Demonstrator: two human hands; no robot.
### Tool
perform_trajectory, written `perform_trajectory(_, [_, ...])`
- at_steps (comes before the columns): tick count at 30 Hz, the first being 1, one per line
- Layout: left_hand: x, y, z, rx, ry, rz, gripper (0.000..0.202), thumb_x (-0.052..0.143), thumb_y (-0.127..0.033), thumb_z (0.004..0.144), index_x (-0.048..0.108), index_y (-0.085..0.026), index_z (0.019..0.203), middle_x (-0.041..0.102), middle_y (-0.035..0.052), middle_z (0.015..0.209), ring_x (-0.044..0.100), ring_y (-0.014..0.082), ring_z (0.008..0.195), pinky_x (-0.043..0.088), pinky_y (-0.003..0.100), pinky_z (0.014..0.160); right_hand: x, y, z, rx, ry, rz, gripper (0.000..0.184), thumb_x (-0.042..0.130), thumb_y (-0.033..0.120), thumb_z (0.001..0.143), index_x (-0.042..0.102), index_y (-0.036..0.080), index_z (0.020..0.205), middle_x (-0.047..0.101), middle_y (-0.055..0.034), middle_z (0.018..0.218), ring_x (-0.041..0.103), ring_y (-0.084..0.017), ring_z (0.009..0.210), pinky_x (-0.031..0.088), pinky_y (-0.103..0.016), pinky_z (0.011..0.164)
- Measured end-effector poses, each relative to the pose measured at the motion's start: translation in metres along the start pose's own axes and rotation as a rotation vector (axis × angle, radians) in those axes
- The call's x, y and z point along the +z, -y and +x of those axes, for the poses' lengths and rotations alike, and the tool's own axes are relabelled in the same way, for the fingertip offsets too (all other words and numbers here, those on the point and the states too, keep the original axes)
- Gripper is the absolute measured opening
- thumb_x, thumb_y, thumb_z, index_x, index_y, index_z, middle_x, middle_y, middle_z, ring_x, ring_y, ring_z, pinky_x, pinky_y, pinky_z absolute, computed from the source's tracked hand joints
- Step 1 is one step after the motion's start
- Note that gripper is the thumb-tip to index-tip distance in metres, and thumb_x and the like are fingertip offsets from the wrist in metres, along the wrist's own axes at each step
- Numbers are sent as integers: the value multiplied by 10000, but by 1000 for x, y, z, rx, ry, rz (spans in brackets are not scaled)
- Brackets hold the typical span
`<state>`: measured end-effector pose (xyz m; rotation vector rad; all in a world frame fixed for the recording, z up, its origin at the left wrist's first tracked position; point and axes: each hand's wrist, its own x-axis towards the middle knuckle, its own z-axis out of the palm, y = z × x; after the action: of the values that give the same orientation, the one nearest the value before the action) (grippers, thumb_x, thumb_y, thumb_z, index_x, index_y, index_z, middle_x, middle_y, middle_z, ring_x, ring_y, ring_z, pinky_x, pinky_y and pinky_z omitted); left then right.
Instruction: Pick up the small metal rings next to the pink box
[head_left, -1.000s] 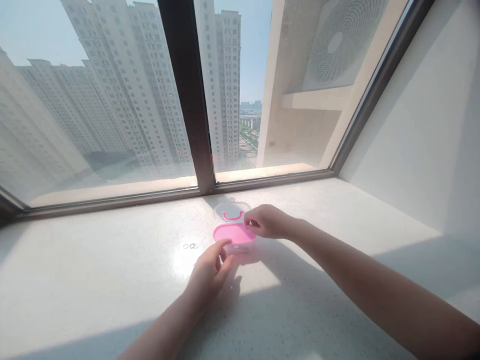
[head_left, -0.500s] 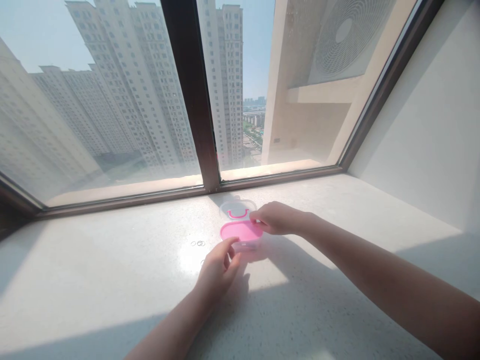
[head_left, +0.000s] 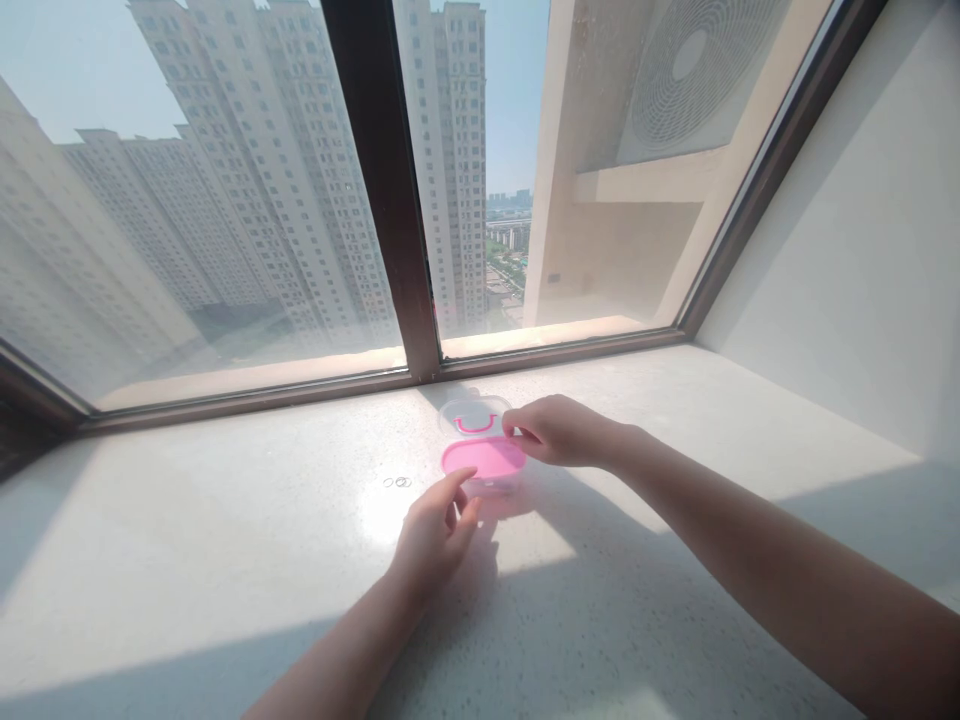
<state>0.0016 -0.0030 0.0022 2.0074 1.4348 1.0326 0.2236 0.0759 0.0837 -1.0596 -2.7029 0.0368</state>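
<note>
A small plastic box with a clear body [head_left: 499, 487] sits on the white sill, a pink tray [head_left: 486, 457] across its top. Behind it lies its clear lid [head_left: 474, 404], with a pink handle [head_left: 476, 427]. My left hand [head_left: 435, 525] curls round the near left corner of the box, fingertips on the pink rim and thumb lower in front. At the far right corner, my right hand [head_left: 559, 430] has its fingers pinched together against the tray's edge. Several thin metal rings [head_left: 400, 482] lie left of the box.
A window with a dark frame [head_left: 416, 340] stands behind the sill [head_left: 225, 540]. A white wall [head_left: 840, 280] closes off the right side. Bright sun and shadows fall over the sill. Outside are tall buildings and an air-conditioner unit [head_left: 686, 60].
My right hand has shifted slightly at the tray's corner, its fingers more curled. The left hand stays at the near left corner. A lone ring beside my left hand no longer shows.
</note>
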Motion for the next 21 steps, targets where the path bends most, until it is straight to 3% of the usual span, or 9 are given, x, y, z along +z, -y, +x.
perform_trajectory(4, [-19, 0, 6, -37, -249, 28, 168, 501, -292, 840, 604, -174, 898, 435, -62, 533, 406, 110, 479, 347, 223, 504, 3, 32, -12, 43, -214, 269, 80, 529, 156, 838, 609, 159, 847, 590, 8, 639, 467, -98, 532, 314, -208, 536])
perform_trajectory(6, [-35, 4, 12, -86, -318, 73, 155, 506, -310, 840, 593, -182, 842, 475, -49, 555, 453, 121, 515, 373, 228, 531, 12, 54, -19, 33, -258, 412, 78, 527, 171, 848, 595, 157, 814, 583, 10, 637, 462, -91, 531, 327, -201, 533])
perform_trajectory(10, [-66, 16, 22, -197, -222, 240, 219, 495, -349, 835, 629, -186, 775, 636, 13, 709, 560, 165, 626, 429, 268, 610, 47, 86, -26, 22, -165, 515, 36, 577, 159, 797, 612, 168, 799, 602, 17, 638, 480, -91, 537, 336, -207, 544])
perform_trajectory(15, [-88, 35, 28, -298, 1, 419, 214, 525, -338, 792, 686, -203, 834, 676, 38, 847, 603, 194, 708, 458, 306, 678, 88, 95, -28, 123, -48, 591, 91, 575, 168, 786, 650, 175, 838, 588, 33, 582, 488, -89, 512, 316, -202, 518])
perform_trajectory(21, [-96, 48, 25, -250, 234, 440, 172, 561, -298, 757, 707, -213, 793, 672, 58, 898, 615, 214, 791, 456, 307, 705, 91, 91, -29, 125, 9, 669, 129, 587, 193, 791, 672, 162, 884, 583, 31, 587, 476, -88, 515, 332, -207, 537])
